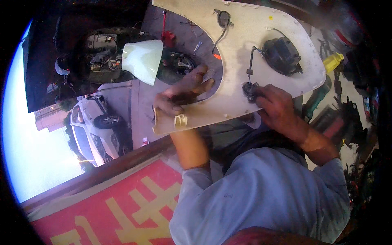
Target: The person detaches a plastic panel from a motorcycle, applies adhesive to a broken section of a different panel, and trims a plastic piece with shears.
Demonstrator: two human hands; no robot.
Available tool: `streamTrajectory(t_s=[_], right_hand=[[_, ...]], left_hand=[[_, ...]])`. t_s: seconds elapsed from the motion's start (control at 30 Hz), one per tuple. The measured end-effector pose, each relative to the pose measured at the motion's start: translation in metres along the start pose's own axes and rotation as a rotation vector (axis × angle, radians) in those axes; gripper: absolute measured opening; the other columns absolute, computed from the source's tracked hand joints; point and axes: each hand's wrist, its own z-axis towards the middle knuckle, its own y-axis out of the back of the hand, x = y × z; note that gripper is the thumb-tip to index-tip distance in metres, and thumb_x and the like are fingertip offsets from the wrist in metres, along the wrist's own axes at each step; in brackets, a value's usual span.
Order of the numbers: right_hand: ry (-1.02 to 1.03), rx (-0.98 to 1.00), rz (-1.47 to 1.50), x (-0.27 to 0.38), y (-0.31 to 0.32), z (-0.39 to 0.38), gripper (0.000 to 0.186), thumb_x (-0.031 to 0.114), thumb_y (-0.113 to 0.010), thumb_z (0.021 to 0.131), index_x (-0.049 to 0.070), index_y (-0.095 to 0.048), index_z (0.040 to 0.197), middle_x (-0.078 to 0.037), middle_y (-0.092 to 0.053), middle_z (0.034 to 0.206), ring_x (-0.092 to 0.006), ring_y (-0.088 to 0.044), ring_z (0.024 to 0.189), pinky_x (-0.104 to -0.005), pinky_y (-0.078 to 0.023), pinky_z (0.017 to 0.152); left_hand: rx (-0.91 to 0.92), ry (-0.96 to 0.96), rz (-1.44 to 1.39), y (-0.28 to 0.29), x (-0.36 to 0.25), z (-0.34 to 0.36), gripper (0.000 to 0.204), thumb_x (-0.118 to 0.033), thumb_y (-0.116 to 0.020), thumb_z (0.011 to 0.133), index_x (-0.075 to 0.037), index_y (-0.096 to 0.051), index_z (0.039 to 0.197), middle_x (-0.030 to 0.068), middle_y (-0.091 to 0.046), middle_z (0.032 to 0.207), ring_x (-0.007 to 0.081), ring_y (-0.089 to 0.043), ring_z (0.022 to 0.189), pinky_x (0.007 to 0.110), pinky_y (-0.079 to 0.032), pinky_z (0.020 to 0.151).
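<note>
A large white plastic vehicle panel (228,92) is held up in front of me, clips along its edge. My left hand (179,94) grips its narrow left end; the forearm passes behind the panel, and some fingers reach over the top edge. My right hand (279,108) is closed at the lower edge, thumb and fingers on a small round black part (249,91). A short black cable (250,61) runs from that part to a larger black round housing (281,56) in the panel. Another small black oval part (223,18) with a loose lead sits near the top.
Beyond the panel are a pale curved piece (142,61) and an opened-up dark assembly with wiring (104,61). A white car (100,126) stands outside at left. Tools lie at right, among them a green-handled tool (317,96) and a yellow object (333,62). A red sign (122,208) is lower left.
</note>
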Motion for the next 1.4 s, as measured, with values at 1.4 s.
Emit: streamTrajectory(t_s=[1.4], right_hand=[[-1.305, -0.207, 1.298, -0.257, 0.045, -0.100, 0.056, 0.018, -0.060, 0.065, 0.000, -0.056, 0.118, -0.010, -0.063, 0.106, -0.0292, -0.062, 0.095, -0.0401, -0.052, 0.087]], left_hand=[[-0.241, -0.627, 0.059, 0.015, -0.065, -0.051, 0.068, -0.044, -0.054, 0.094, -0.006, -0.034, 0.147, 0.0246, -0.017, 0.159, 0.0460, -0.007, 0.148, 0.070, -0.009, 0.114]])
